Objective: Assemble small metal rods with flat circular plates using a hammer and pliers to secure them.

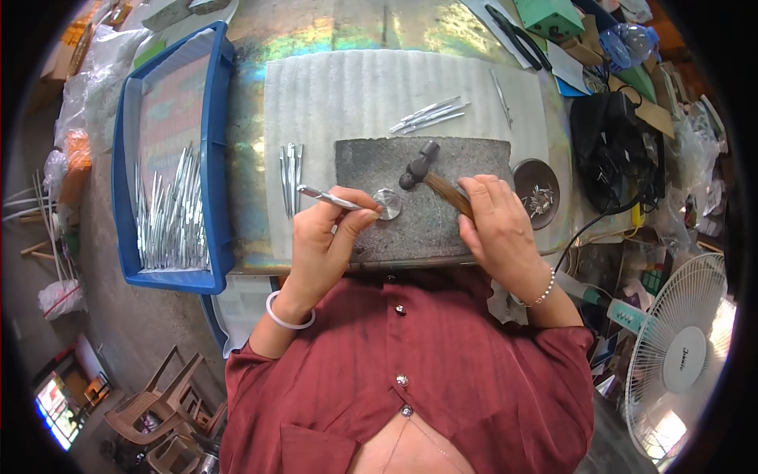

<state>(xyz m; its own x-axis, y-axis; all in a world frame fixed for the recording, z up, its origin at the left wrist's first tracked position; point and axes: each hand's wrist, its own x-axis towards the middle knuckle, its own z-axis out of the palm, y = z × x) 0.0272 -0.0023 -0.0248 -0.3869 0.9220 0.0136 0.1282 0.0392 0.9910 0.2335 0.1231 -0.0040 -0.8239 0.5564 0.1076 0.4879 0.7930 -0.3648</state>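
Note:
My left hand is closed in a pinch round a slim silver metal piece. Its fingertips rest at the edge of a small round metal disc, which lies on a dark grey slab. My right hand grips a hammer by its wooden handle. The hammer head is over the slab, to the right of the disc and apart from it. Whether the head touches the slab I cannot tell. Just right of my right hand is a round bowl with small metal pins in it.
A blue tray with many slim metal pieces stands at the left. More pieces lie on the white foam sheet, several beyond the slab and a few left of it. Pliers lie far right; a fan stands near right.

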